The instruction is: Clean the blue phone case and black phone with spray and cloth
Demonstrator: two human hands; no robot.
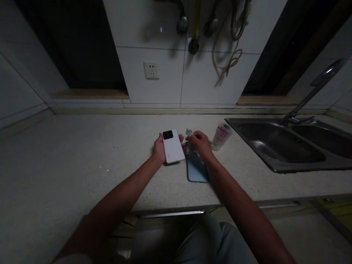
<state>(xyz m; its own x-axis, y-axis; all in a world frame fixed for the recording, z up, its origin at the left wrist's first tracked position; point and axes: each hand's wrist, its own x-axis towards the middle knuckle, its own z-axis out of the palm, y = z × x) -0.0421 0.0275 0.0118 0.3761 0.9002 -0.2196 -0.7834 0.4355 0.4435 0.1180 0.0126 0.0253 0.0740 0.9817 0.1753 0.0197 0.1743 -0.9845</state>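
My left hand (159, 147) is wrapped round a white smartphone (174, 148), its back with the black camera block turned up. Just right of the phone, the fingers of my right hand (200, 143) pinch a small crumpled whitish piece (189, 132); whether it is tissue or thin plastic I cannot tell. Under that hand, a light-blue phone case (197, 172) lies on the counter, partly hidden by my wrist and forearm. A clear plastic cup with red print (221, 136) stands close behind my right hand.
The pale stone counter (77, 159) runs along a tiled wall with a socket (150, 70). To the right sits a double steel sink (279, 143) with a tall tap (307, 92). Pipes and a looped cord (233, 59) hang on the wall above.
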